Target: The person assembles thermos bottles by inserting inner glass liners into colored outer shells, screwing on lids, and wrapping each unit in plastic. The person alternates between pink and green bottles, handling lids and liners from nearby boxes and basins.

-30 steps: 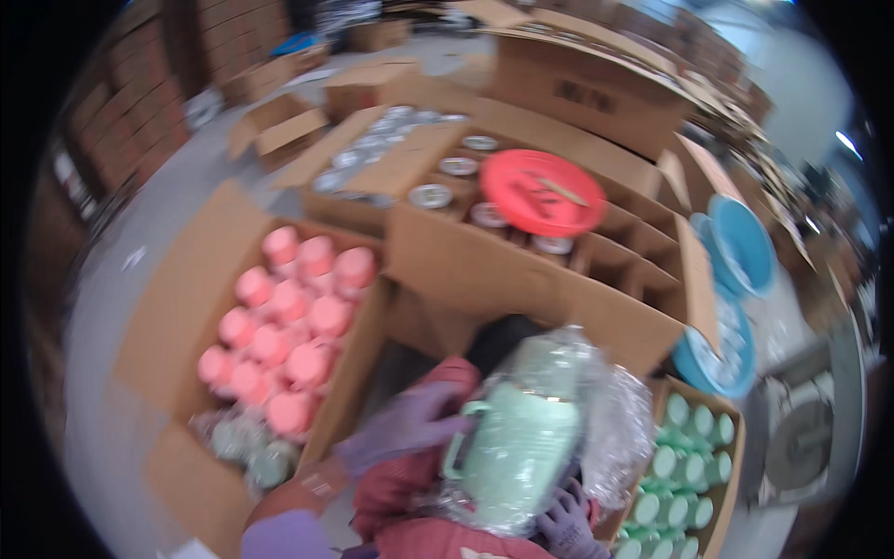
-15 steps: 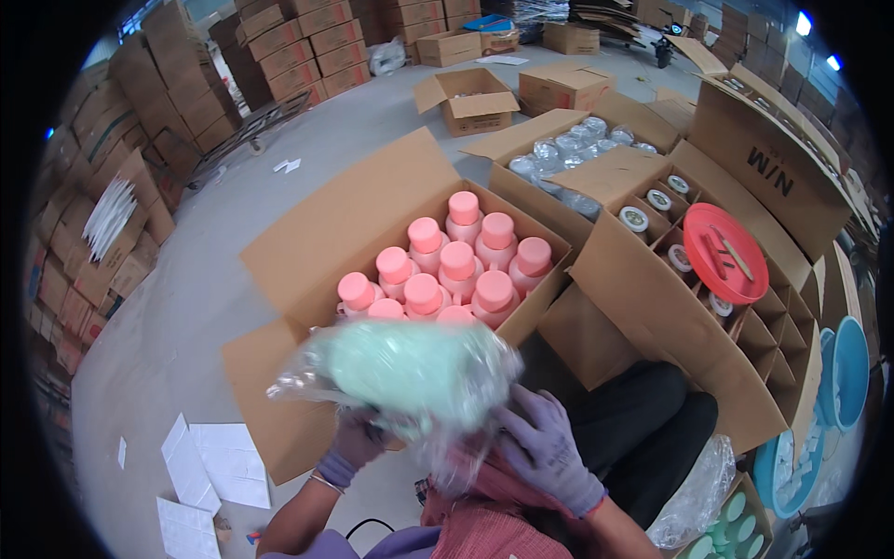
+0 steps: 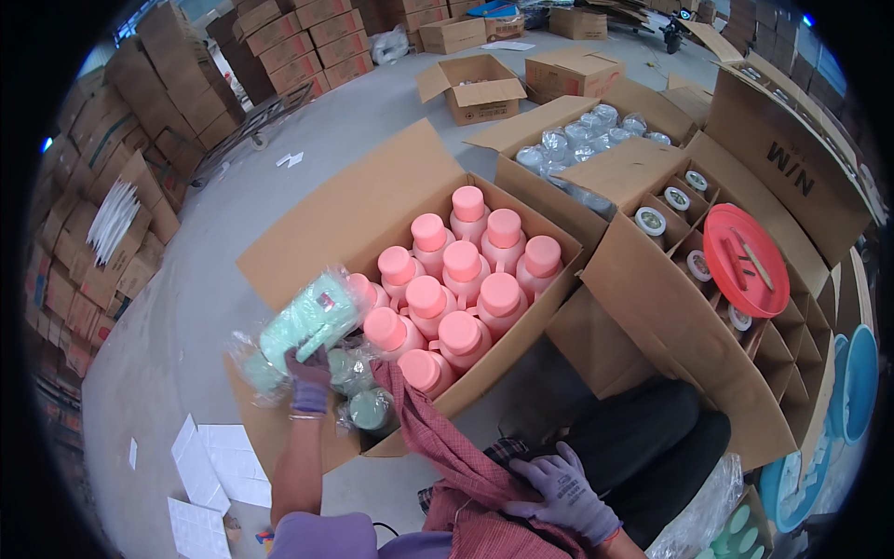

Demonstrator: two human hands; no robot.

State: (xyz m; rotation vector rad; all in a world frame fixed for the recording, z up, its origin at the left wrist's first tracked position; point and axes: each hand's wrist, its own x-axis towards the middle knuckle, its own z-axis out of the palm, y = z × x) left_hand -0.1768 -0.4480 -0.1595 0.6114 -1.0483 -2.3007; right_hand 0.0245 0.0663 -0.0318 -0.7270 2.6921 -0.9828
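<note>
My gloved left hand (image 3: 309, 380) grips a mint-green bottle (image 3: 312, 317) wrapped in clear plastic. The bottle lies tilted over the left corner of an open carton (image 3: 503, 377). Inside the carton stand several pink bottles (image 3: 463, 265) with pink caps, in rows. Beside my left hand, two green plastic-wrapped ends (image 3: 370, 408) show in the carton's near left corner. My gloved right hand (image 3: 563, 489) rests on my lap with its fingers spread over a reddish checked cloth (image 3: 447, 443). One end of this cloth hangs over the carton's near edge.
To the right, a divided carton (image 3: 694, 359) holds jars with white lids and a red plastic tray (image 3: 745, 261). Behind stands a carton of clear-wrapped items (image 3: 587, 140). Blue basins (image 3: 852, 382) sit at the far right. White sheets (image 3: 233, 461) lie on the floor at left.
My left hand has moved the wrapped green bottle left and down, from in front of the pink bottles to the carton's left corner. My right hand has left the bottle and dropped to my lap.
</note>
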